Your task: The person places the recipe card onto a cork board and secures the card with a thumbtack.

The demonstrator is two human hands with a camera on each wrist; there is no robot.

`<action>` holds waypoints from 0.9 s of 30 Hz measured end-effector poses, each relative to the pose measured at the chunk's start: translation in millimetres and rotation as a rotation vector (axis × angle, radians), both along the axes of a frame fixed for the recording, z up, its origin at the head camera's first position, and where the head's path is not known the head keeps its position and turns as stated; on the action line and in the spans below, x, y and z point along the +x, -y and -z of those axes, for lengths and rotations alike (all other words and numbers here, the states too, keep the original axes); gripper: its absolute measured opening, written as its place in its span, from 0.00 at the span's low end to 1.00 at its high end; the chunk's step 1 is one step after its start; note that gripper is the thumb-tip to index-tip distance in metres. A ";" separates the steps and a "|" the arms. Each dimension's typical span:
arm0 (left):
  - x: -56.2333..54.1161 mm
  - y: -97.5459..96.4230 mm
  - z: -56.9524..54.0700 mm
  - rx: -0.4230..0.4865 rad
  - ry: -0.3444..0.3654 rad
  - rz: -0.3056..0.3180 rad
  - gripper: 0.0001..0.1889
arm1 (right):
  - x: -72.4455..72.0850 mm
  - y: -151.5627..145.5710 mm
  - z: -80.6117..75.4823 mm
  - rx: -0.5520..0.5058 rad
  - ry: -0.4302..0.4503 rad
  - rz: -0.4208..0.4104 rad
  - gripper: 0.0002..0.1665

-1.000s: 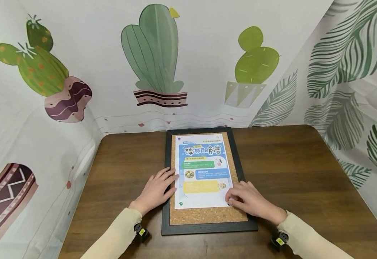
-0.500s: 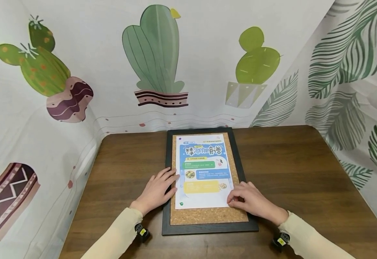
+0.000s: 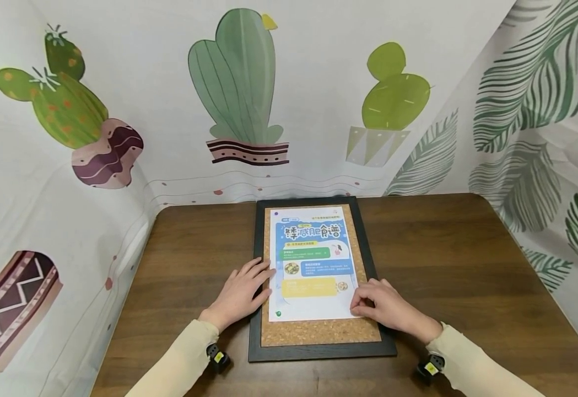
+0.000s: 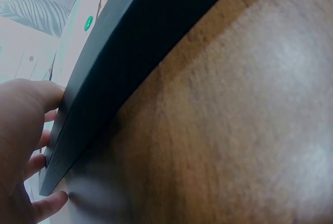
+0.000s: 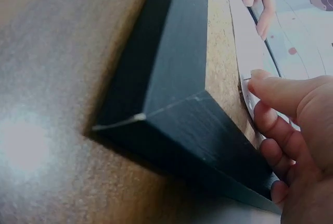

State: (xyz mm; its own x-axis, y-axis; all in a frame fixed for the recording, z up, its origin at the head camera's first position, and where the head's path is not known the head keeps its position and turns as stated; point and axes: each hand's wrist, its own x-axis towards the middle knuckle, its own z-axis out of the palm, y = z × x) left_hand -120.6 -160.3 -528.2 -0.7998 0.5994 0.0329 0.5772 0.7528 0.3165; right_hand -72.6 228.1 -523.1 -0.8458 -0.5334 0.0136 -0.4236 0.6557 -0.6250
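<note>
A printed poster (image 3: 313,307) lies on a black-framed cork board (image 3: 318,332). A green thumbtack (image 3: 278,314) sits at its lower left corner, and a purple thumbtack (image 3: 276,213) at its upper left. My left hand (image 3: 239,291) rests with spread fingers across the board's left frame and the poster's edge. At the poster's lower right corner, my right hand (image 3: 380,304) pinches a thumbtack between thumb and index finger. Only its thin metal pin (image 5: 247,79) shows in the right wrist view; the fingers hide its head. The poster's edge there looks slightly raised off the cork.
The board lies on a brown wooden table (image 3: 442,248). Behind the table hangs a white cloth (image 3: 313,110) printed with cacti and leaves. A small black device (image 3: 217,357) is worn on the left wrist, and a similar device (image 3: 430,366) on the right.
The blue thumbtack head, seen at my right fingertips a second ago, is now hidden by them. My right thumb and index finger have closed together. The left hand stays in place.
</note>
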 end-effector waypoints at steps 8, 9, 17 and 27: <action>0.0 -0.7 0.5 -0.004 -0.001 -0.001 0.26 | -3.1 1.9 -6.8 0.037 0.057 0.005 0.13; 0.0 -0.7 0.3 -0.005 -0.001 -0.002 0.26 | -3.4 2.3 -7.5 0.040 0.062 0.005 0.13; 0.3 -0.8 0.0 0.000 0.004 -0.009 0.26 | -6.6 4.4 -11.3 0.072 0.081 -0.006 0.15; -0.1 -0.4 0.9 0.003 -0.006 -0.004 0.26 | -7.9 8.7 -11.4 0.105 0.087 -0.003 0.16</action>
State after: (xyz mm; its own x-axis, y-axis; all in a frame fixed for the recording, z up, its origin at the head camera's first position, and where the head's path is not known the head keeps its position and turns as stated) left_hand -120.7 -159.9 -529.1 -0.8021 0.5959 0.0398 0.5760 0.7543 0.3150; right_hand -80.5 219.4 -511.6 -0.8395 -0.5308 -0.1157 -0.3733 0.7183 -0.5871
